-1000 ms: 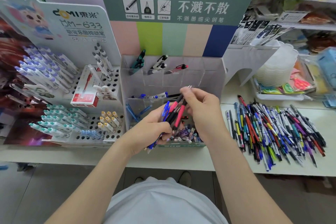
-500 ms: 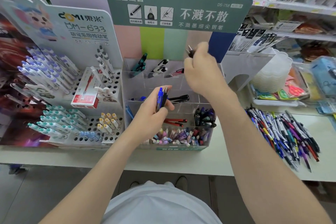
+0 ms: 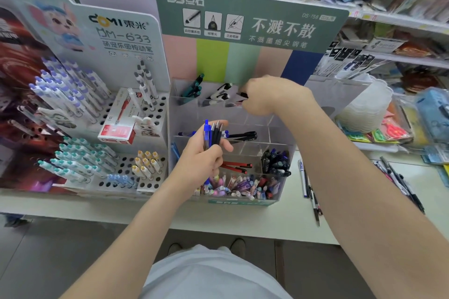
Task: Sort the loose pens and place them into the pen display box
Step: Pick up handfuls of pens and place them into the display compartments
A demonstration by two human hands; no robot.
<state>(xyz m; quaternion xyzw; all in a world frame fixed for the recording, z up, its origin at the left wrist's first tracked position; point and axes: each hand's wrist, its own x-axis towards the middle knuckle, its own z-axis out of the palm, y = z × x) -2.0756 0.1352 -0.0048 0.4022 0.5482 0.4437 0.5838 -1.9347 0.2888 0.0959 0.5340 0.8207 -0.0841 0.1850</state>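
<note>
Nearest me, the loose mixed-colour plastic pens (image 3: 401, 184) waited on the white counter (image 3: 243, 218), well off to the outer side of my right forearm. My left hand (image 3: 204, 165) was curled round a bundle of blue and black click pens (image 3: 213, 135), their clicker ends standing up above the thumb, just in front of the middle tier of the clear acrylic stepped pen display box (image 3: 281, 133). Farther off, my right hand (image 3: 272, 94) had its fingers bent down and pinched on a black-and-red plastic pen (image 3: 242, 99) at the mouth of a top-row cell. The black-and-white pens (image 3: 220, 94) stood in the cell just beyond those fingertips. I could not tell whether the tip had entered, since the knuckles hid it. I judged the drop needed the pen tilted like its neighbours and led in lower end first. The pinch should open only once the barrel leaned on the back wall. The bundle had to stay clear of the lower cells.
</note>
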